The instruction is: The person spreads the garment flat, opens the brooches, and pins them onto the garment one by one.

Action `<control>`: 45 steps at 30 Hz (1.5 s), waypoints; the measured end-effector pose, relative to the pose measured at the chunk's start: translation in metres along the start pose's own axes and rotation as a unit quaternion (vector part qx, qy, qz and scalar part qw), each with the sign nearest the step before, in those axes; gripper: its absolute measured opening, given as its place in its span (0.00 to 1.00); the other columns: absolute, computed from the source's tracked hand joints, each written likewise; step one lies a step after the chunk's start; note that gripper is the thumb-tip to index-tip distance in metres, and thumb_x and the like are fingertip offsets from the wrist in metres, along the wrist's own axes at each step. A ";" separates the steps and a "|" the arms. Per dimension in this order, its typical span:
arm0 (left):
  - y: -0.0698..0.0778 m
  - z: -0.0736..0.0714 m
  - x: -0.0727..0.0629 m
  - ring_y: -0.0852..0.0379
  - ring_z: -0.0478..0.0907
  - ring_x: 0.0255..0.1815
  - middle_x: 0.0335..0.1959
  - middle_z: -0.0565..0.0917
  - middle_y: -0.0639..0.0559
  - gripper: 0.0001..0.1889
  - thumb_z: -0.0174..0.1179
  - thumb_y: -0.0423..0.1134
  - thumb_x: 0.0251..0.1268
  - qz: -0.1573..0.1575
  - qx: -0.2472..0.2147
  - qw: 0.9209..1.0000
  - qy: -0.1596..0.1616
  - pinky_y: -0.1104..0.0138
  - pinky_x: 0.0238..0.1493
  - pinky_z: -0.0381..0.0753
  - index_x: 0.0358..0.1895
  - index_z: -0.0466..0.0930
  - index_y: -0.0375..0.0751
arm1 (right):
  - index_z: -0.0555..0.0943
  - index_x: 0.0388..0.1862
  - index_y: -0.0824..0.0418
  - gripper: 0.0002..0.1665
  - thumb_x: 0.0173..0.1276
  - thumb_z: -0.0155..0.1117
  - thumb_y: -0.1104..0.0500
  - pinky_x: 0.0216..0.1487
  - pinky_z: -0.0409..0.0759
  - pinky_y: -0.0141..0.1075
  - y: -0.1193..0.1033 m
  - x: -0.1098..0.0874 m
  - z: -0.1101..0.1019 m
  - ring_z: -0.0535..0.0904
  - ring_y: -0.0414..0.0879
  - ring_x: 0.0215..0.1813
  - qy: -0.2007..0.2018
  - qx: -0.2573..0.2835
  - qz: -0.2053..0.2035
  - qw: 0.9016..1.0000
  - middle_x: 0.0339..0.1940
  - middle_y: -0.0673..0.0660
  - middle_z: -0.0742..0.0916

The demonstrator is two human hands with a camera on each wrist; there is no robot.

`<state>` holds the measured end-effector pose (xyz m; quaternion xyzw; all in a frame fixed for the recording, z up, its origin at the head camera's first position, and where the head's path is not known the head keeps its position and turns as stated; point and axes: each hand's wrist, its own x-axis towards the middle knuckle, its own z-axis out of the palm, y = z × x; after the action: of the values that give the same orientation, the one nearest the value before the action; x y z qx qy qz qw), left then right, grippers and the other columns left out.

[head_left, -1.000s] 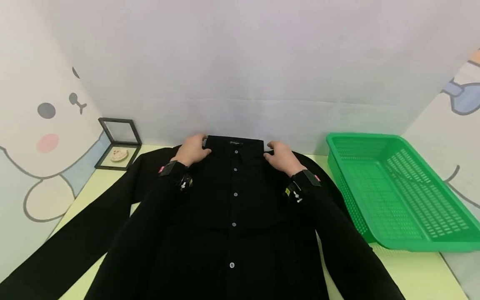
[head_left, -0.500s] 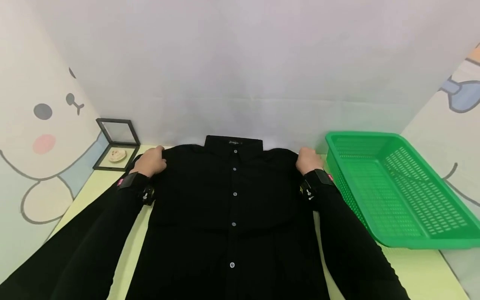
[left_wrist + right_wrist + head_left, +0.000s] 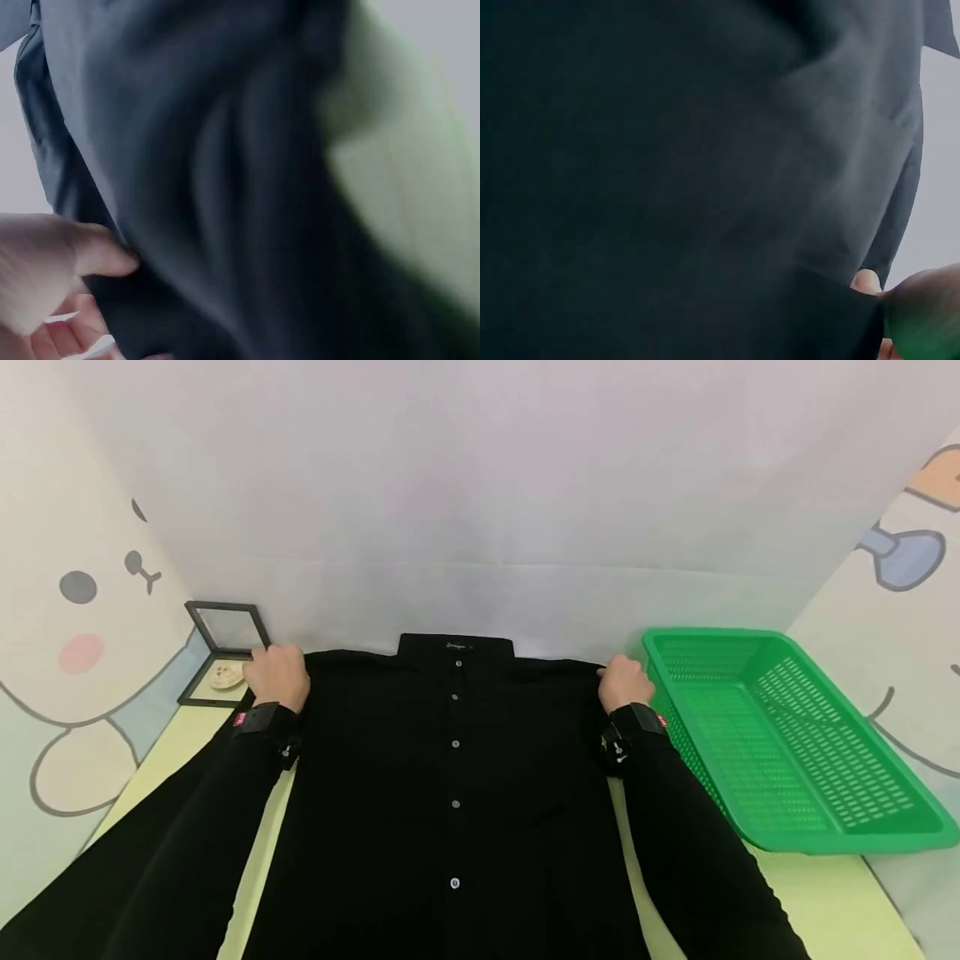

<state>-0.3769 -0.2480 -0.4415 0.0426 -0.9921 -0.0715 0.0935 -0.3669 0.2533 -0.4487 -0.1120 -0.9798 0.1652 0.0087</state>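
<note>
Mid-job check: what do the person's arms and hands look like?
Long black sleeves cover both arms. Each wrist wears a black band with a red tag on the outer side and a dark device on the inner side. The left hand and right hand are bare.

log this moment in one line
left grip: pinches black shirt, one shoulder | right grip: pinches opposite shoulder | black shirt: button side up | green basket: right side

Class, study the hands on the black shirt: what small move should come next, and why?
I would probably ease the left hand and right hand gently apart: they grip the black shirt at opposite shoulders, and the wrist views show creases, so slight tension may smooth it.
</note>
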 end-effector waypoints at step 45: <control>0.071 -0.005 -0.005 0.43 0.75 0.64 0.61 0.78 0.40 0.12 0.53 0.36 0.82 0.287 -0.288 0.913 -0.040 0.54 0.68 0.73 0.61 0.72 0.37 | 0.69 0.51 0.61 0.07 0.83 0.55 0.59 0.72 0.73 0.44 -0.068 -0.011 0.014 0.76 0.55 0.70 -0.056 0.241 -0.327 0.912 0.57 0.60 0.81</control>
<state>-0.3764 -0.1779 -0.4267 -0.2752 -0.9012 -0.3256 0.0783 -0.3718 0.1839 -0.4394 0.2292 -0.8909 0.3906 0.0340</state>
